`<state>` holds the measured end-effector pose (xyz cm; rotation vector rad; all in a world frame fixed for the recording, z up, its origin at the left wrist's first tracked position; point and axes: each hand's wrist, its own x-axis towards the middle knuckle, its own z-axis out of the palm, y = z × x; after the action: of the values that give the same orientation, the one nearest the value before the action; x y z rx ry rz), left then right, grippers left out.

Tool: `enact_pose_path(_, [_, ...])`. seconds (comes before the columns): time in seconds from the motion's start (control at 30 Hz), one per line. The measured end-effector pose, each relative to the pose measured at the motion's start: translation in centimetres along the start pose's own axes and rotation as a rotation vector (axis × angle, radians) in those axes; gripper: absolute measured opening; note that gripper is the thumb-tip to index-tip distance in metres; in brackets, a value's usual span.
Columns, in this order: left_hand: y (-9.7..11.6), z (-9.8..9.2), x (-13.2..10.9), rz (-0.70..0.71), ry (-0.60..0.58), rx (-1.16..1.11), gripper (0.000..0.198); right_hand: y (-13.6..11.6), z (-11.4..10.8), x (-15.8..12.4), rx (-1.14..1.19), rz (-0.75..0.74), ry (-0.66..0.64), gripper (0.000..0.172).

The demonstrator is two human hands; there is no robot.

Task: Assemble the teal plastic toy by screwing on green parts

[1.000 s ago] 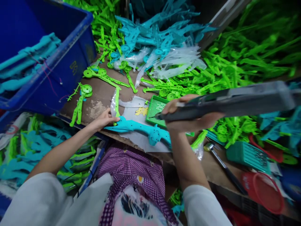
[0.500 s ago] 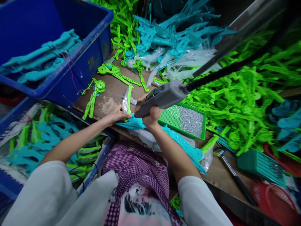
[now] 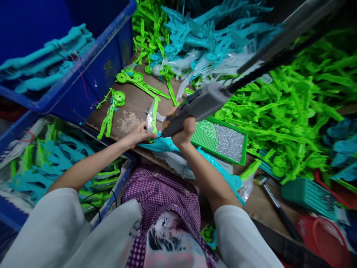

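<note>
My right hand [image 3: 184,132] is wrapped round a grey power screwdriver [image 3: 199,106] with a dark cord at its back end. Its tip points down-left, at the end of a long blue plastic part [image 3: 163,143] along the table's near edge. My left hand [image 3: 139,134] is closed on that same end, fingertips close to the screwdriver's tip. A narrow green plastic piece [image 3: 154,115] with a clear plastic piece [image 3: 150,118] stands at these fingers. The blue part continues under my right forearm to its far end [image 3: 235,182]. The exact contact at the tip is too small to make out.
A green tray [image 3: 208,138] of small metal screws lies right of my hand. Piles of green parts [image 3: 292,123] and blue parts [image 3: 200,33] fill the back. Blue bins [image 3: 111,48] stand left. A hammer [image 3: 276,203] and red basket [image 3: 322,238] lie right.
The screwdriver and my right hand have shifted slightly right, and the screwdriver's rear end sits a little farther right. My left hand stays at the blue part's end. The view has tilted slightly.
</note>
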<state>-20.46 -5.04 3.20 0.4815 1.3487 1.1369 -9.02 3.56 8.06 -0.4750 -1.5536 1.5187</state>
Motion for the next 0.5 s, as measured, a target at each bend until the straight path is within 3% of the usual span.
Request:
enact_pose_path(0.1, [-0.1,-0.1,0.0,0.006,0.000,0.005,0.053,-1.6,-2.0,0.5,0.037,-0.062,0.199,0.066])
enact_pose_path(0.27, [-0.2,-0.3,0.1,0.029,0.006,0.033,0.053,-3.1,-9.2,2.7,-0.188,-0.302,0.516,0.060])
enact_pose_path(0.37, [-0.2,-0.4,0.2,0.022,0.005,0.054,0.059,-2.2,-13.0,3.8,-0.282,-0.291,0.615,0.049])
enact_pose_path(0.5, [0.1,-0.4,0.2,-0.012,-0.002,0.069,0.066,0.0,-15.1,4.0,-0.295,-0.274,0.639,0.050])
